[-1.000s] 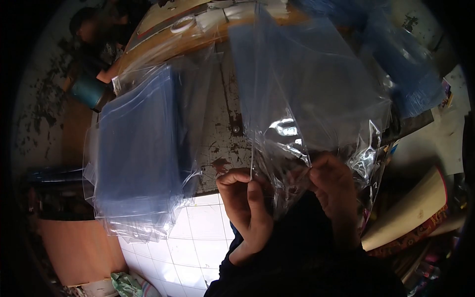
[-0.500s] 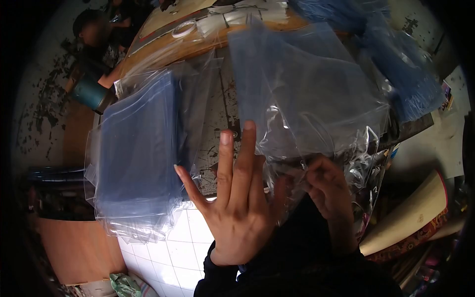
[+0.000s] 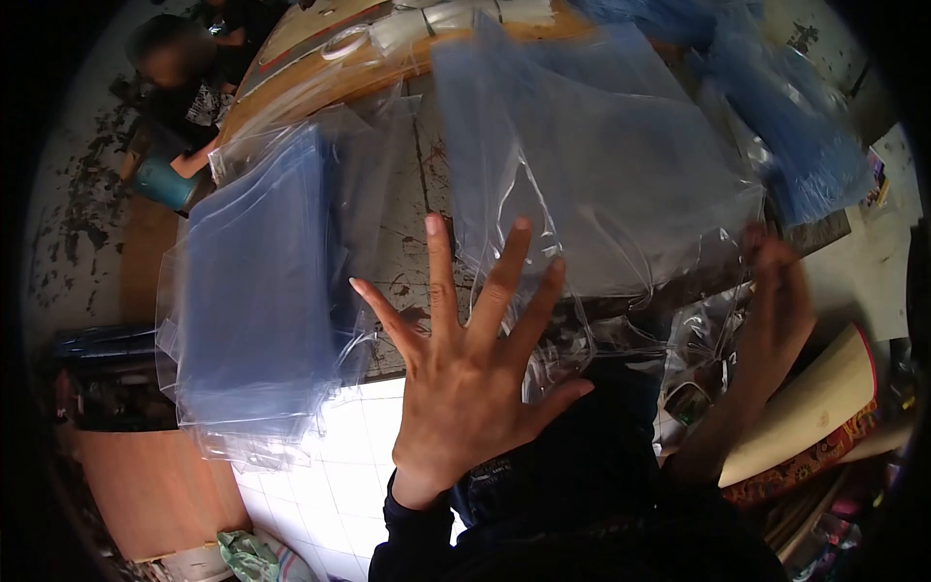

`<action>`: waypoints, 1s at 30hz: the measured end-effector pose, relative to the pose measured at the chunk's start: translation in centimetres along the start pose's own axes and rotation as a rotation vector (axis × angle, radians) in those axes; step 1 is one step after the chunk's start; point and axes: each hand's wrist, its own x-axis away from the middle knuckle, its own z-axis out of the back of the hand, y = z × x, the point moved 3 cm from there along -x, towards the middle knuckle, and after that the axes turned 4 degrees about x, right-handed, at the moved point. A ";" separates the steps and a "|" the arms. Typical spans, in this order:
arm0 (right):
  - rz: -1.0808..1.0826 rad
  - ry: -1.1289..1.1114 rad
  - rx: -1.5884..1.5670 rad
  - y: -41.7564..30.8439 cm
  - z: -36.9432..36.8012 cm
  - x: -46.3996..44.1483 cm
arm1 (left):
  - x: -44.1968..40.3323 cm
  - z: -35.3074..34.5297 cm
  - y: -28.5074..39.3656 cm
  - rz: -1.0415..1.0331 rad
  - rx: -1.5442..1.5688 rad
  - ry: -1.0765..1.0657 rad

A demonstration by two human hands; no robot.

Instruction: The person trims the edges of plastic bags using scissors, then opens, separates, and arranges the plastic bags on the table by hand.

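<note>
My left hand (image 3: 465, 383) is open, its fingers spread wide. It hovers over or lies on the near left edge of a clear plastic sheet (image 3: 621, 213); which of the two I cannot tell. At that sheet's right corner my right hand (image 3: 781, 301) is closed, with thumb and fingers pinched on the plastic edge. The film looks bluish where it lies in layers, and its near edge hangs in shiny creases. To the left of my left hand rests a stack of bluish clear plastic sheets (image 3: 257, 291), its near end drooping over the table edge.
The worn table (image 3: 407, 199) has scratched paint. A bundle of blue plastic (image 3: 790, 126) lies at the back right, and a roll of tape (image 3: 346, 43) at the back. A person (image 3: 179, 87) sits far left beside a teal container (image 3: 165, 182). Rolled material (image 3: 805, 407) leans at the right.
My right hand has moved right and away from me, from near my left hand to the sheet's right corner. My left hand's fingers have spread wider. The view has shifted slightly.
</note>
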 end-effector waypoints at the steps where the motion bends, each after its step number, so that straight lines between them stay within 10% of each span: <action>1: 0.077 0.050 0.288 0.7 1.1 -1.5 | -0.1 -0.1 0.0 0.001 0.018 0.004; 11: 0.364 -0.128 0.716 8.6 1.8 -5.2 | -0.7 -1.2 -0.6 -0.148 0.330 0.038; 13: -0.197 -0.412 0.250 8.6 2.5 -5.9 | -0.8 -1.2 -0.7 -0.156 0.350 0.073; 19: -0.259 -0.049 -0.469 6.0 4.9 0.9 | -0.7 -1.6 -0.8 -0.096 0.465 0.092; 22: -0.444 -0.490 -0.893 8.8 6.8 7.2 | -0.9 -1.6 -0.6 -0.074 0.483 0.073; 30: -0.935 -0.915 -0.560 1.4 4.9 14.3 | -1.1 -1.8 -0.4 -0.067 0.461 0.018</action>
